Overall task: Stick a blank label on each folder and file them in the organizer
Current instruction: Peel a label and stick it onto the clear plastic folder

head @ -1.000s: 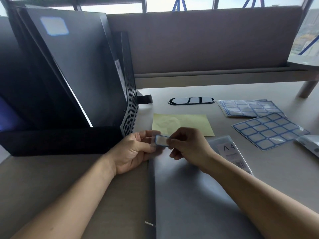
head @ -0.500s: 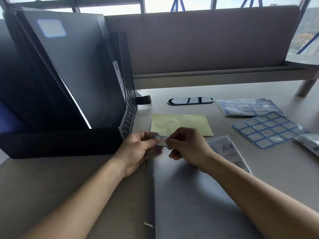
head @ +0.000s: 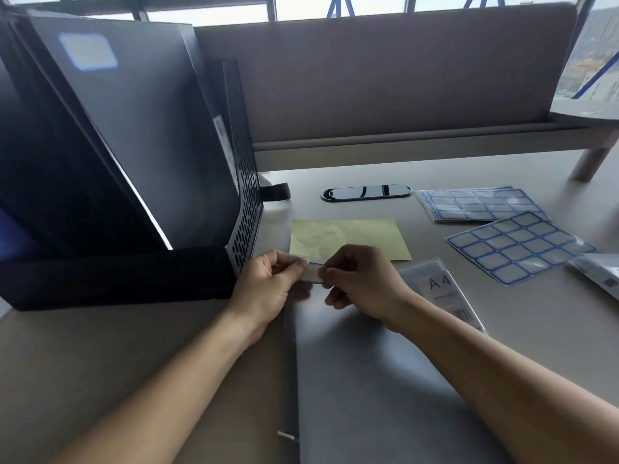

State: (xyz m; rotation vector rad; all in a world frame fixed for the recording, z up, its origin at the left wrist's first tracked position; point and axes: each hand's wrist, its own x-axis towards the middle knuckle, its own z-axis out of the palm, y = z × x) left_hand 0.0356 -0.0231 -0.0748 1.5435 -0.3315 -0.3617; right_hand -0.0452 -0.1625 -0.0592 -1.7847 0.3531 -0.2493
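A grey folder (head: 375, 380) lies flat on the desk in front of me. Just above its top left corner, my left hand (head: 268, 286) and my right hand (head: 365, 283) pinch the two ends of a small blue-bordered blank label (head: 315, 273), held nearly flat. The black perforated organizer (head: 246, 209) stands at the left. A dark folder (head: 150, 139) leans inside it, with a blank label (head: 87, 51) stuck near its top.
A yellow backing sheet (head: 355, 236) lies behind my hands. Two groups of blue label sheets (head: 516, 246) (head: 475, 204) lie at the right. A clear A4 packet (head: 442, 289) sits beside the folder. A black oval cable grommet (head: 366, 193) is set in the desk.
The label has tilted from facing me to lying almost flat between my fingers. Both hands have stayed over the folder's top left corner.
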